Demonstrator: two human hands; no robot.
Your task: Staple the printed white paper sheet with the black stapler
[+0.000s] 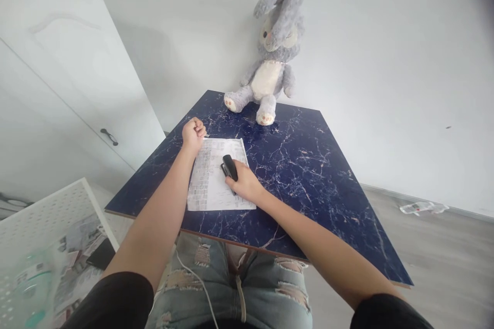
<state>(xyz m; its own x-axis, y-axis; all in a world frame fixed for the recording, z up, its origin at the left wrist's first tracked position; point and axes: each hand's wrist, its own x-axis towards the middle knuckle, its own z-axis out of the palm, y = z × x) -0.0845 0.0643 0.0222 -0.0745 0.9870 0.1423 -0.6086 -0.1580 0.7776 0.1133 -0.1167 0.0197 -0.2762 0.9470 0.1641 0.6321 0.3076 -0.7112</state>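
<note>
My right hand [246, 181] is wrapped round a black stapler [229, 167], which is over the middle of a printed sheet of paper [216, 198]. Its jaw end points away from me and a little left. My left hand [193, 133] is closed with curled fingers at the paper's far left corner. Whatever is in those fingers, if anything, is hidden. The paper lies flat on a dark blue marble-patterned table [301, 185], close to its near edge.
A grey plush rabbit [270, 69] sits at the table's far edge against the wall. White cabinet doors [69, 67] stand at left. Below them, a white perforated basket [46, 211] holds a bottle and papers. A white cable [196, 277] hangs across my lap.
</note>
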